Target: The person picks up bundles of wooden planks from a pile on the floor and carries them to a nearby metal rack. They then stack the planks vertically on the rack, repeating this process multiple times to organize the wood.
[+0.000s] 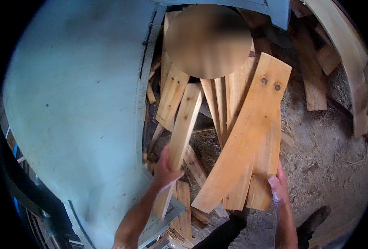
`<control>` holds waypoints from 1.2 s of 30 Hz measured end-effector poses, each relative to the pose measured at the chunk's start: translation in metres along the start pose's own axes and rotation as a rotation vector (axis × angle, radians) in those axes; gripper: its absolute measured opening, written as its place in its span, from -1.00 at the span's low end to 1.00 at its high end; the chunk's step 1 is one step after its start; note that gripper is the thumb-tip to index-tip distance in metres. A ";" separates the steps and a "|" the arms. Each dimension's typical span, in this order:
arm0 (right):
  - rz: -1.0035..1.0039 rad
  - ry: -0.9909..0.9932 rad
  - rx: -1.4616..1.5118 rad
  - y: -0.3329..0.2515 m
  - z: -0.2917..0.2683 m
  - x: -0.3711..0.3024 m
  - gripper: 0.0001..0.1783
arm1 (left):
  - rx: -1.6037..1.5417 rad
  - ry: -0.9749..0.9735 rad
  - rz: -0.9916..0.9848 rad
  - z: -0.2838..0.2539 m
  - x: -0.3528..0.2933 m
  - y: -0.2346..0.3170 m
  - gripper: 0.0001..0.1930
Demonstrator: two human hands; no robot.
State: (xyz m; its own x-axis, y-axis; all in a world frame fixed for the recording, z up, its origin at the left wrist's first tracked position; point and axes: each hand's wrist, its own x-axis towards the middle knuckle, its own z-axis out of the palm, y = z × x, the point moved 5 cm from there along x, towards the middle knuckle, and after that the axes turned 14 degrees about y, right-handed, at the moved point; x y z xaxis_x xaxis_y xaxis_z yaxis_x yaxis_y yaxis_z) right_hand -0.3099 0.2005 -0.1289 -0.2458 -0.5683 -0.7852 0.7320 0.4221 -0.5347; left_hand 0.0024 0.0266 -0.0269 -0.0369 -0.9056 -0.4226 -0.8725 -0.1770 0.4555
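My left hand (165, 169) grips a narrow pale wooden board (187, 110) near its lower part, fingers at the left edge and thumb across the face. The board slants, its top leaning to the right. At the right, my right hand (277, 186) holds the outer edge of a wooden board (263, 182), its fingers partly hidden behind it. Over that board lies a wide orange-toned plank (246, 128) with two dark knots near its top end. More boards (236, 97) fan out behind it.
A large pale blue metal panel (88, 103) fills the left side. Loose offcuts (183, 203) lie below my left hand. Sawdust covers the floor (321, 166) on the right, with dark planks (310, 79) and a long curved-looking board (346, 54) beyond. A blurred oval hides the top centre.
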 end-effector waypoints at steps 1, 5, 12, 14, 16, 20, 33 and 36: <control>0.009 -0.006 0.018 0.001 0.000 0.001 0.01 | -0.057 -0.025 -0.045 -0.012 -0.019 0.006 0.04; 0.038 -0.022 0.080 0.008 0.003 0.003 -0.01 | -0.343 -0.056 -0.121 -0.016 -0.052 0.086 0.06; 0.055 -0.056 0.030 0.008 0.001 0.003 -0.01 | -0.222 -0.258 0.129 0.087 -0.009 0.112 -0.13; 0.095 -0.098 0.127 0.002 0.008 0.003 -0.01 | -0.425 -0.435 -0.461 0.106 -0.029 0.079 -0.20; 0.126 -0.097 0.150 -0.003 0.013 -0.006 -0.01 | -0.573 -0.421 -0.557 0.118 -0.040 0.068 -0.27; 0.147 -0.136 0.186 -0.032 0.019 -0.049 -0.06 | -0.667 -0.268 -0.458 0.117 -0.065 0.120 -0.30; 0.197 0.166 0.248 -0.180 -0.003 -0.363 -0.40 | -0.592 -0.970 -0.790 0.011 -0.274 0.269 -0.09; 0.302 0.175 0.251 -0.193 -0.026 -0.364 -0.15 | -0.656 -1.017 -0.781 0.025 -0.292 0.284 -0.15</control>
State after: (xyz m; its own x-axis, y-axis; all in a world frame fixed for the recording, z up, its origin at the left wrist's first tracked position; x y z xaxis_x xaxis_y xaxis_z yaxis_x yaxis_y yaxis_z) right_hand -0.3780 0.3443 0.2520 -0.0848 -0.3080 -0.9476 0.9144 0.3537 -0.1968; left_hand -0.2465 0.2506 0.2068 -0.2325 0.1169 -0.9655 -0.4643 -0.8857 0.0046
